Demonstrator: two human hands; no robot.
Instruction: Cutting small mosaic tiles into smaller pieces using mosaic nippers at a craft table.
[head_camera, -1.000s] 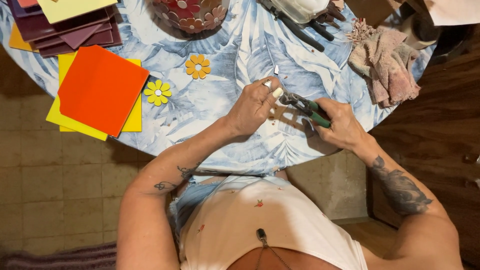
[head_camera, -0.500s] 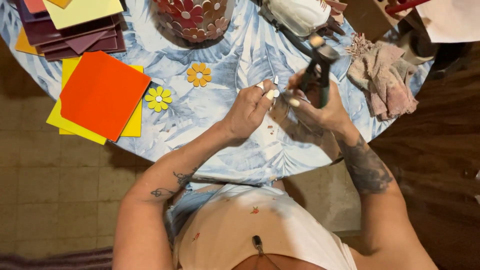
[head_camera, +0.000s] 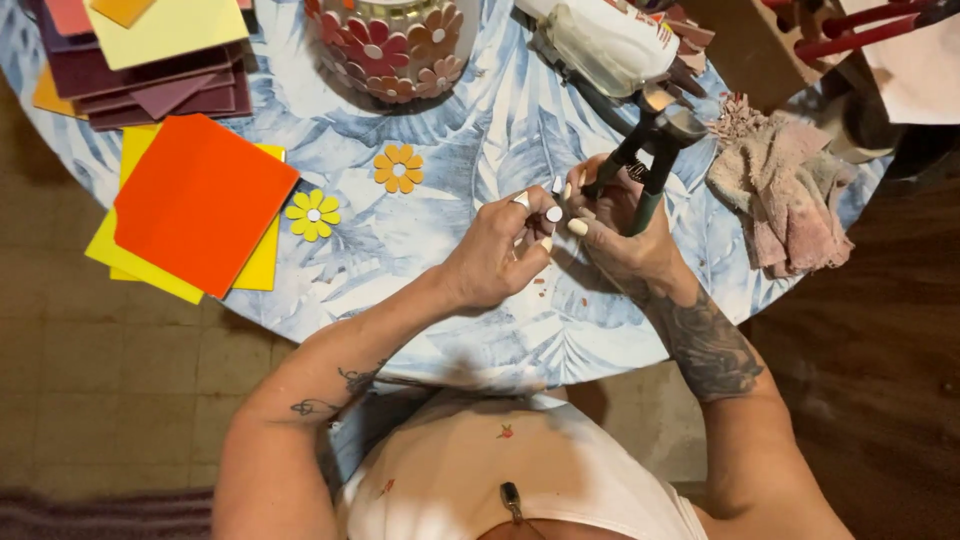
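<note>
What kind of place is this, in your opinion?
Probably a home craft corner for mosaic work. A round table with a leaf-print cloth holds stacked coloured tiles, a pot covered in tile flowers, and the right hand holds nippers beside the left hand.

Home craft table (head_camera: 470, 150) (tile sheets (head_camera: 200, 205), nippers (head_camera: 650, 150))

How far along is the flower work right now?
Done: a yellow flower and an orange flower lie finished on the table. In hand: the left hand pinches a small white piece; the right hand holds nippers. Left: uncut sheets.
</note>
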